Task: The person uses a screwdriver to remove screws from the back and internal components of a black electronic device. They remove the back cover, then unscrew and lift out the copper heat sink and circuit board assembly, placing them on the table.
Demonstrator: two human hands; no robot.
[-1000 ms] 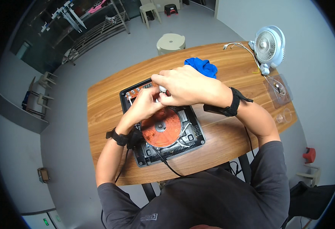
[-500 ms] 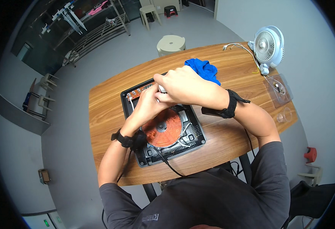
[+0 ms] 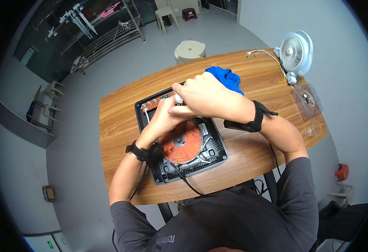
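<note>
Pinching a small white-tipped tool [image 3: 178, 99] between my right hand's [image 3: 202, 98] closed fingers, I hold it upright over the far edge of the opened induction cooker [image 3: 179, 138], just beside its orange control board [image 3: 155, 102]. My left hand [image 3: 163, 117] lies under the right, fingers curled onto the cooker's frame. Nearer me sits the copper coil [image 3: 180, 142], mid-table; a blue cloth [image 3: 225, 78] lies beyond my right hand.

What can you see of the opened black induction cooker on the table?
The opened black induction cooker, top plate off, lies flat near the middle of the wooden table. A round copper-coloured coil fills its centre, an orange control board lines the far edge, and vent slots run along the near edge. Both hands, left hand and right hand, work over its far part. A black cable leaves the near side.
</note>
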